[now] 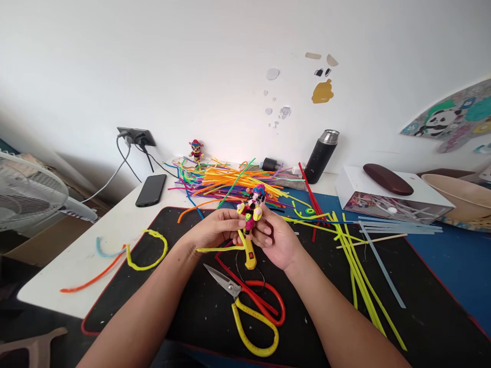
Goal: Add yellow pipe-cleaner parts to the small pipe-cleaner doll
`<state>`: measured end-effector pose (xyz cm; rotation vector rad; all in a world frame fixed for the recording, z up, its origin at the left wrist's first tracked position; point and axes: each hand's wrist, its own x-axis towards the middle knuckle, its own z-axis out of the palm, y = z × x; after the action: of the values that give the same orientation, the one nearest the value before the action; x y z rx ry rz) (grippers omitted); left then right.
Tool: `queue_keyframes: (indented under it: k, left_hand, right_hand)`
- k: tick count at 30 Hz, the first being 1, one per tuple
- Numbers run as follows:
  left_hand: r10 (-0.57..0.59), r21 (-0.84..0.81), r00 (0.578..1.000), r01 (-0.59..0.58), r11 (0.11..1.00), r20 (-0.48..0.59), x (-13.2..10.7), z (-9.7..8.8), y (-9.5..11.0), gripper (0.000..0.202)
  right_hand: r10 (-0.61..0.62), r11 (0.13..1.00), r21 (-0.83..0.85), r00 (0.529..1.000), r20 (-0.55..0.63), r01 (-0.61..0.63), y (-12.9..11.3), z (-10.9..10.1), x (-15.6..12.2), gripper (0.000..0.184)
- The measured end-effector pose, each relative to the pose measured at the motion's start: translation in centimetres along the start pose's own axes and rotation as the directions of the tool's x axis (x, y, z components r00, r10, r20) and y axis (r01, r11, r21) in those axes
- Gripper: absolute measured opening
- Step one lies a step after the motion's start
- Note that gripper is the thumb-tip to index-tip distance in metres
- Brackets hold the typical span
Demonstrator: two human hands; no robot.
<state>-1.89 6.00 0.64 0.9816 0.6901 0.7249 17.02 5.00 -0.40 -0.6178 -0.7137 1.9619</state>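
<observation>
Between my two hands, above the black mat (184,317), I hold a small pipe-cleaner figure (251,208) upright. It has a blue and pink head, a dark body and pale yellow hands. My left hand (218,227) is closed on its lower left side, and a yellow pipe cleaner (219,249) sticks out below those fingers. My right hand (278,237) grips the figure from the right, thumb up along its side. Under the hands lies a yellow utility knife (250,255). Nearer me are scissors (255,327) with one red and one yellow handle, blades apart.
Colourful pipe cleaners (230,179) pile up along the wall, beside a similar finished figure (196,151). A black flask (322,156) and a white box (383,197) stand at the back right. Yellow stems (364,281) lie right. A phone (151,190) and fan (34,189) are left.
</observation>
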Motion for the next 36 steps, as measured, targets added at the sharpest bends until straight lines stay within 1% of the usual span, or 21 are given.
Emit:
queue_keyframes:
  k: [6,11,13,15,16,17,18,19,20,21,22,23,24,25,26,27,28,29,31,34,36]
  left_hand:
    - [-0.015,-0.011,1.0,0.015,1.0,0.027,-0.2,0.0,0.1,0.035]
    - [-0.025,-0.013,0.999,0.026,1.0,0.028,-0.2,0.0,-0.1,0.035]
    - [-0.02,0.005,1.0,0.02,1.0,0.001,-0.1,-0.1,0.0,0.036]
    - [0.02,0.063,0.998,-0.017,0.998,-0.053,-0.1,-0.3,0.3,0.039]
    - [0.071,0.114,0.992,-0.059,0.992,-0.105,-0.1,-0.5,0.6,0.041]
    - [0.147,0.178,0.974,-0.116,0.977,-0.173,-0.2,-0.6,0.8,0.043]
    - [0.262,0.252,0.928,-0.196,0.948,-0.264,-0.3,-0.7,1.1,0.042]
    - [0.395,0.327,0.844,-0.282,0.902,-0.363,-0.6,-0.8,1.3,0.038]
    - [0.525,0.392,0.726,-0.37,0.842,-0.444,-0.9,-0.6,1.5,0.032]
    - [0.633,0.432,0.587,-0.463,0.774,-0.504,-1.2,-0.4,1.7,0.026]
    - [0.697,0.457,0.496,-0.529,0.715,-0.517,-1.6,0.0,1.7,0.022]
    - [0.715,0.451,0.498,-0.557,0.697,-0.491,-1.9,0.5,1.7,0.021]
    - [0.697,0.424,0.577,-0.554,0.717,-0.425,-2.3,1.1,1.6,0.023]
    - [0.633,0.397,0.701,-0.506,0.766,-0.328,-2.5,1.7,1.5,0.026]
    - [0.536,0.389,0.815,-0.431,0.815,-0.221,-2.7,2.3,1.3,0.027]
    - [0.439,0.384,0.886,-0.356,0.852,-0.152,-2.7,2.8,1.1,0.027]
    - [0.352,0.375,0.932,-0.298,0.878,-0.084,-2.7,3.2,0.9,0.026]
    - [0.286,0.381,0.958,-0.251,0.89,-0.036,-2.5,3.4,0.7,0.026]
    - [0.241,0.43,0.97,-0.209,0.878,-0.019,-2.0,3.4,0.3,0.026]
    - [0.256,0.497,0.963,-0.18,0.849,-0.089,-1.3,2.8,-0.2,0.026]
    - [0.27,0.492,0.953,-0.17,0.854,-0.14,-0.9,2.5,-0.3,0.027]
  right_hand:
    - [0.047,0.999,-0.001,0.998,0.047,-0.047,0.1,0.1,-0.3,0.051]
    - [0.034,0.999,-0.031,0.999,0.026,-0.034,0.1,0.1,-0.3,0.055]
    - [0.014,0.999,-0.035,1.0,-0.002,-0.014,0.0,0.2,-0.2,0.056]
    - [-0.011,1.0,-0.029,1.0,-0.026,0.01,-0.3,0.4,-0.1,0.059]
    - [-0.028,0.999,-0.022,0.999,-0.042,0.027,-0.5,0.4,-0.1,0.062]
    - [-0.048,0.999,-0.013,0.997,-0.061,0.047,-0.7,0.4,0.0,0.064]
    - [-0.068,0.998,-0.004,0.994,-0.086,0.068,-0.9,0.4,0.0,0.065]
    - [-0.089,0.996,0.005,0.989,-0.117,0.09,-1.0,0.3,0.1,0.066]
    - [-0.112,0.993,0.013,0.982,-0.149,0.115,-1.1,0.2,0.1,0.066]
    - [-0.132,0.99,0.016,0.975,-0.179,0.137,-1.1,0.1,0.2,0.065]
    - [-0.147,0.988,0.014,0.969,-0.2,0.152,-1.1,0.0,0.2,0.065]
    - [-0.156,0.987,0.008,0.965,-0.212,0.161,-1.1,0.0,0.2,0.065]
    - [-0.162,0.986,0.002,0.963,-0.217,0.167,-1.0,-0.1,0.3,0.065]
    - [-0.163,0.986,-0.002,0.962,-0.217,0.167,-1.0,-0.1,0.3,0.065]
    - [-0.158,0.987,-0.001,0.964,-0.215,0.162,-0.9,0.0,0.3,0.065]
    - [-0.146,0.989,0.005,0.966,-0.214,0.151,-1.0,0.0,0.2,0.066]
    - [-0.132,0.99,0.014,0.967,-0.218,0.139,-1.0,0.1,0.2,0.066]
    - [-0.115,0.992,0.023,0.967,-0.228,0.124,-1.1,0.2,0.2,0.066]
    - [-0.084,0.995,0.035,0.964,-0.251,0.096,-1.3,0.3,0.1,0.064]
    - [-0.1,0.992,0.048,0.957,-0.272,0.117,-1.6,0.3,0.1,0.061]
    - [-0.13,0.987,0.059,0.957,-0.259,0.15,-1.6,0.2,0.1,0.059]
